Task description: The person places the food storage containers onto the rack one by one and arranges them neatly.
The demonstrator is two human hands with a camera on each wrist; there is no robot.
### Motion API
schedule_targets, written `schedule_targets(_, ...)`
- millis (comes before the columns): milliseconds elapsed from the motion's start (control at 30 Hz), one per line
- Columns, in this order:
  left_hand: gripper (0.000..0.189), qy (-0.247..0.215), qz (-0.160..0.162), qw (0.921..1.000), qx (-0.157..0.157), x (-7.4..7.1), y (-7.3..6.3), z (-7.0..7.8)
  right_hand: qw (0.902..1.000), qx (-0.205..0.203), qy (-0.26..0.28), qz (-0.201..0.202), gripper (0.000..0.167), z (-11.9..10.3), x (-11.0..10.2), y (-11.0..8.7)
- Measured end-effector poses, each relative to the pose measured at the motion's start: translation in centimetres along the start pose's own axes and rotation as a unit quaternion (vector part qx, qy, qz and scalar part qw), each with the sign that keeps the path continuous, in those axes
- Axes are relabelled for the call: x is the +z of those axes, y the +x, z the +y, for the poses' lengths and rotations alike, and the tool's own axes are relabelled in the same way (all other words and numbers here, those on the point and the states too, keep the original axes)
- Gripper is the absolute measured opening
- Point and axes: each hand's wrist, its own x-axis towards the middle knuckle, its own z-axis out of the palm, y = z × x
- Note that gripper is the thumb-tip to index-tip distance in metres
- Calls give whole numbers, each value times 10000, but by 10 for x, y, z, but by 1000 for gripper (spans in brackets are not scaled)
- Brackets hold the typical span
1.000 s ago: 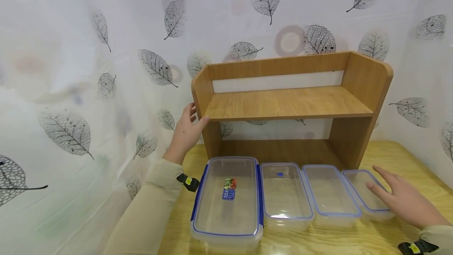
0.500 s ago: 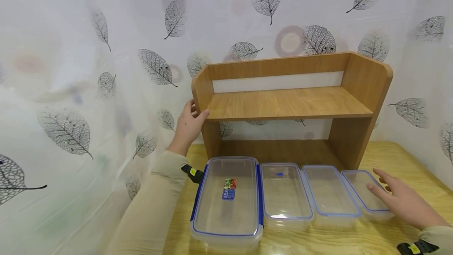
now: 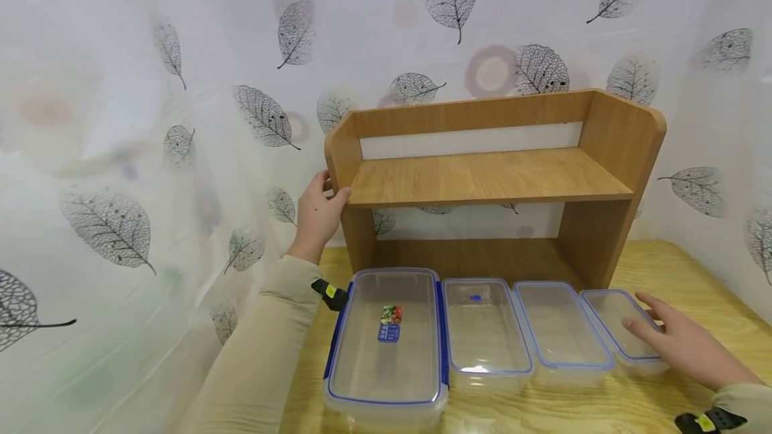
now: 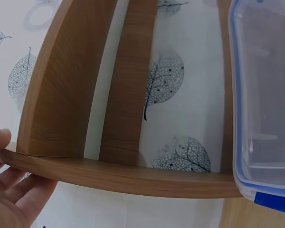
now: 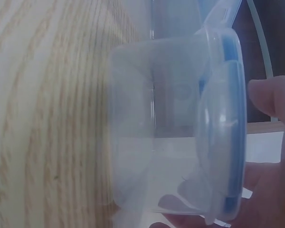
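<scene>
In the head view my left hand (image 3: 318, 214) holds the left side panel of a two-tier wooden desktop shelf (image 3: 482, 176). The left wrist view shows the thumb on one face of the panel and the fingers on the other. Far right, my right hand (image 3: 687, 341) reaches over the outer edge of the smallest clear food container (image 3: 616, 320). Its thumb is above the blue-edged lid (image 5: 235, 133), and its fingertips (image 5: 173, 204) lie along the outer side, partly seen through the plastic.
A large container (image 3: 416, 360) with dark blue side clips stands left in the row, then two smaller ones, a medium container (image 3: 490, 330) and a narrower container (image 3: 563, 327). They line the shelf's front on a wood-grain table (image 3: 588, 407). A leaf-print curtain (image 3: 199, 220) hangs behind.
My left hand has moved slightly up and right, its thumb coming in against the shelf's edge. My right hand has shifted slightly, its fingers bending a little more. The containers stay put.
</scene>
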Motion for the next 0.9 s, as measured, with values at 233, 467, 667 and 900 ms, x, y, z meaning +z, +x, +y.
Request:
schedule_targets(233, 52, 97, 36, 9999, 33, 2, 0, 1, 9995, 238, -35, -221, 93, 5, 2, 3)
schedule_targets(467, 48, 205, 86, 9995, 211, 4, -2, 2, 9982, 382, 124, -455, 98, 13, 3, 5)
schedule_targets(667, 47, 245, 35, 9996, 167, 5, -3, 3, 9958, 527, 273, -695, 99, 14, 3, 4)
schedule_targets(900, 47, 283, 67, 9995, 101, 5, -7, -1, 9913, 728, 300, -1059, 102, 17, 6, 4)
